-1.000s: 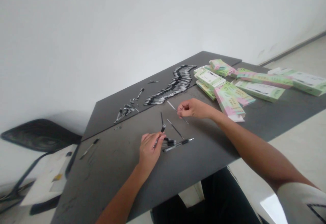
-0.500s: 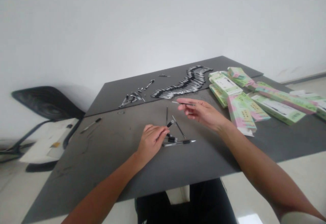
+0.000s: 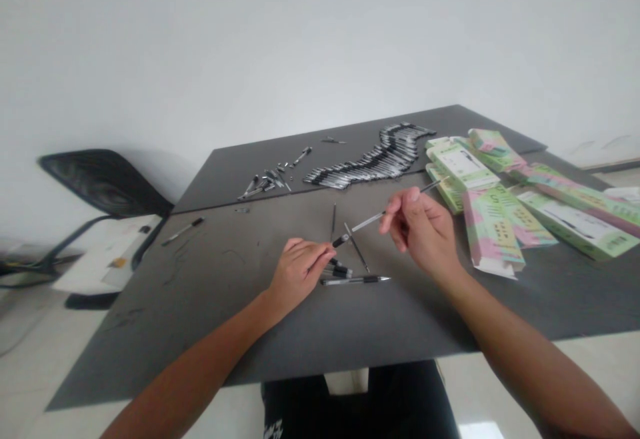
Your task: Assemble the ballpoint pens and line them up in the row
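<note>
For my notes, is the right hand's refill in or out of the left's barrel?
Mostly out: the refill extends well beyond the barrel; whether its end is inside, cannot tell.

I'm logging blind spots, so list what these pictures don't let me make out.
All in the head view:
Barrel: mostly hidden by the left hand.
Refill: middle hidden by the right hand.
Whether those two touch: too small, blurred.
Black pieces: ends behind the left hand.
Far-right box: cut off by the right edge.
Small print on boxes: blurred.

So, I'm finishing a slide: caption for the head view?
Right hand holds a thin refill toward the pen barrel in the left hand, above a dark table.
</note>
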Demonstrator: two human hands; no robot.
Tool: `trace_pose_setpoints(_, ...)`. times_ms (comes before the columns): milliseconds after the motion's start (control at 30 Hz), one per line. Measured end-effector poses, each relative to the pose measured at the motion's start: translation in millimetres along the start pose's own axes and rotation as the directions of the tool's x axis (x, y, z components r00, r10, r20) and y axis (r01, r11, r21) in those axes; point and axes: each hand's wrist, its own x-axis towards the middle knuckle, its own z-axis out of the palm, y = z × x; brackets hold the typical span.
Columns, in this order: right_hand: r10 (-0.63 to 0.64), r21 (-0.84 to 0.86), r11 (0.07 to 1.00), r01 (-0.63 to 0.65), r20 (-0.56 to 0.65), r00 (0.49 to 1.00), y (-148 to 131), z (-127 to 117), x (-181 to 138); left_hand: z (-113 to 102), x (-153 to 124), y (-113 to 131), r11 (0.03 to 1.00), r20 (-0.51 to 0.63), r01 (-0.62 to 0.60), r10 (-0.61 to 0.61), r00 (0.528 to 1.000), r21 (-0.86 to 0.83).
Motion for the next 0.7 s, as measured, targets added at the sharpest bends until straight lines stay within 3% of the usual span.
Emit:
trace_pose_setpoints(300,-0.100,-0.158,0.982,0.105,0.038,0.994,0,2,-18,-3,2,3,0.999,0.025,-0.028,0.027,0.999,0.020)
trace_pose_setpoints(467,-0.066,-0.279,0.958,0.072,0.029,0.997,-2,3,-17,-4,3,4,0.999,0.037,-0.039,0.038,0.999,0.038)
trace_pose_setpoints(700,-0.055,-0.296,0.953,0.064,0.037,0.998,-3,2,-17,-4,3,3,0.997,0.025,-0.040,0.038,0.999,0.069)
